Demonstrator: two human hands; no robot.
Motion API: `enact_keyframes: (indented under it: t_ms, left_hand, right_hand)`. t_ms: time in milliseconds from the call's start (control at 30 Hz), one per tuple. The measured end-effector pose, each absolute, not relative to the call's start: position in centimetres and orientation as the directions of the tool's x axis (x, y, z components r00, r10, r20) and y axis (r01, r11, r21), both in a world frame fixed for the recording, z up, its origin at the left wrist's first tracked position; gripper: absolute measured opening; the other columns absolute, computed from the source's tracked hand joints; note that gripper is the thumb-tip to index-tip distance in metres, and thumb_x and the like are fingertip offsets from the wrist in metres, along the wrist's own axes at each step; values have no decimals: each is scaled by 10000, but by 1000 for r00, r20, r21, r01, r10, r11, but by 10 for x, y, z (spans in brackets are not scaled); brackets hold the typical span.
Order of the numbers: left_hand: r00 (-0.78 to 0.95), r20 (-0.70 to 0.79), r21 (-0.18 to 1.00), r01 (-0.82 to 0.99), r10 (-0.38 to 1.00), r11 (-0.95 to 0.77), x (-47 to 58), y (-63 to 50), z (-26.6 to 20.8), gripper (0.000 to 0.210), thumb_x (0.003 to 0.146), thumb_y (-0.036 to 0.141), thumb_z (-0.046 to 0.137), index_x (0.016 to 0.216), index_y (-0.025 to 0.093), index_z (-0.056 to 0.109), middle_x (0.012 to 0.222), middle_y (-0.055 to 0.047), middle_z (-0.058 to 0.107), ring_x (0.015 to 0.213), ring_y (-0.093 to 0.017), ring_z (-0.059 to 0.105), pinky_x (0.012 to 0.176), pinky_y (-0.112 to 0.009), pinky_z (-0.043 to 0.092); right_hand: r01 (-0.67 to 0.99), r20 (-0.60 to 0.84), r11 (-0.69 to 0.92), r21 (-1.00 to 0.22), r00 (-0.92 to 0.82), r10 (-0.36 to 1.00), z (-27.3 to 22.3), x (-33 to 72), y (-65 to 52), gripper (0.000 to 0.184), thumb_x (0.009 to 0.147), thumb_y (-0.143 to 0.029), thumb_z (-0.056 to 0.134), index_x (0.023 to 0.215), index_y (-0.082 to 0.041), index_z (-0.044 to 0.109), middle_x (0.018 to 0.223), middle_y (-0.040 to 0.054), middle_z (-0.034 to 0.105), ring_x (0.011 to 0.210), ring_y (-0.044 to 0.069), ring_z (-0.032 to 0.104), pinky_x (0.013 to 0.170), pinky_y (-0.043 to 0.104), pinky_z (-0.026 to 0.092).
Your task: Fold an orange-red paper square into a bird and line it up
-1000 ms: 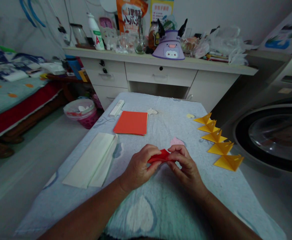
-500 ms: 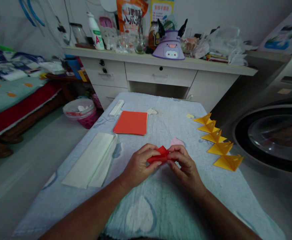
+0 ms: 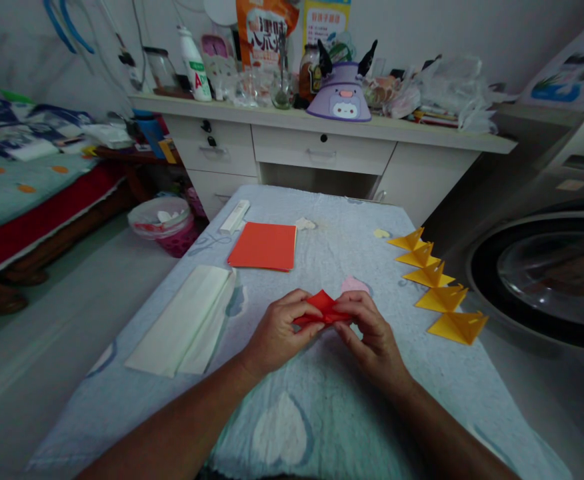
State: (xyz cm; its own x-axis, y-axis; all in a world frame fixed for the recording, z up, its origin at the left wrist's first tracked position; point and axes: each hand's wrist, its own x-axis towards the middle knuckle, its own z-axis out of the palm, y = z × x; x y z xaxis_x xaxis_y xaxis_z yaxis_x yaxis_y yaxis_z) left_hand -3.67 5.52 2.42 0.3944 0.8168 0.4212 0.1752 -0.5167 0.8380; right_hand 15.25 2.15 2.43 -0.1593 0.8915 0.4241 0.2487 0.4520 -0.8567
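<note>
A small folded red paper (image 3: 323,307) is held between both hands above the cloth-covered table (image 3: 342,233). My left hand (image 3: 282,328) pinches its left side between thumb and fingers. On the other side, my right hand (image 3: 367,327) grips the right end, its fingertips hiding part of the folds. One flap of the paper points up in the middle. Beyond my hands lies a square stack of orange-red paper (image 3: 263,246). Several folded yellow paper pieces (image 3: 458,327) stand in a row along the table's right side.
A pale folded sheet (image 3: 182,323) lies at the left, with a white narrow box (image 3: 235,216) behind it. A lined waste bin (image 3: 165,223) stands left of the table, a front-loading washer (image 3: 547,267) to the right. Behind is a cluttered desk (image 3: 212,110).
The red paper's upper flap has spread a little wider, and my right fingers have shifted slightly along it. Both hands stay in nearly the same place; the view has moved slightly.
</note>
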Motion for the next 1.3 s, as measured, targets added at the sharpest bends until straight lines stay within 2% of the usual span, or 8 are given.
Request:
enact_keyframes:
  t_ms: [100,167,300,533,633,767,1067,1300]
  left_hand:
    - [325,456,822,205,829,-532,-38,55,24,66,796,116,688,827,174,680,827,-11,610,769,-118,616,665,-217,489]
    - [268,481,811,225,835,-540,-40,56,24,77,782,107,692,817,171,667,796,3,586,741,-110,596,654,-209,478]
    - [220,453,838,226,864,-497,-44,57,27,58,791,126,685,819,169,659,793,5,588,753,-115,585,677,-215,473]
    - [219,275,955,49,936,-292,-41,56,27,31,804,174,670,828,157,659,827,-1,556,701,-110,578,552,-187,505]
    - [223,244,967,22,944,-255,-41,56,25,42,815,188,667,837,152,665,833,-5,565,692,-108,587,562,-192,523]
    - [222,246,962,63,944,-265,-43,57,23,60,824,194,671,867,155,685,845,-12,598,728,-112,596,622,-195,528]
    - [208,248,962,64,946,-266,-41,57,26,67,797,181,687,856,151,697,857,-16,594,725,-117,602,603,-201,528]
    - [212,404,896,104,890,-431,-43,58,28,103,760,111,717,832,185,718,848,-18,632,798,-133,629,698,-225,504]
  right_hand:
    - [234,391,386,-892,-26,920,20,155,19,282,892,-233,604,1159,-280,524,1059,49,546,856,162,557,713,295,494]
    - [243,372,357,-902,20,928,19,156,18,241,899,-253,594,1126,-262,517,996,40,552,814,157,550,705,293,485]
    - [306,406,390,-868,-13,914,19,155,18,115,916,-257,559,1029,-237,550,927,37,547,795,162,545,705,303,477]
    - [336,471,458,-823,-49,881,19,154,18,201,926,-198,533,1117,-250,563,992,54,558,834,166,546,714,308,479]
    - [336,475,464,-820,-55,878,20,154,17,238,924,-184,534,1148,-256,564,1003,56,566,840,168,553,727,317,481]
    - [341,471,470,-814,-84,878,20,153,16,282,924,-176,528,1188,-266,568,1020,58,582,862,175,565,737,326,482]
    - [345,495,500,-794,-110,862,21,154,16,347,927,-147,515,1247,-273,565,1029,57,580,865,165,565,729,316,485]
    - [319,514,529,-786,-139,847,22,152,17,394,922,-118,511,1272,-292,558,1018,48,562,865,156,558,727,304,481]
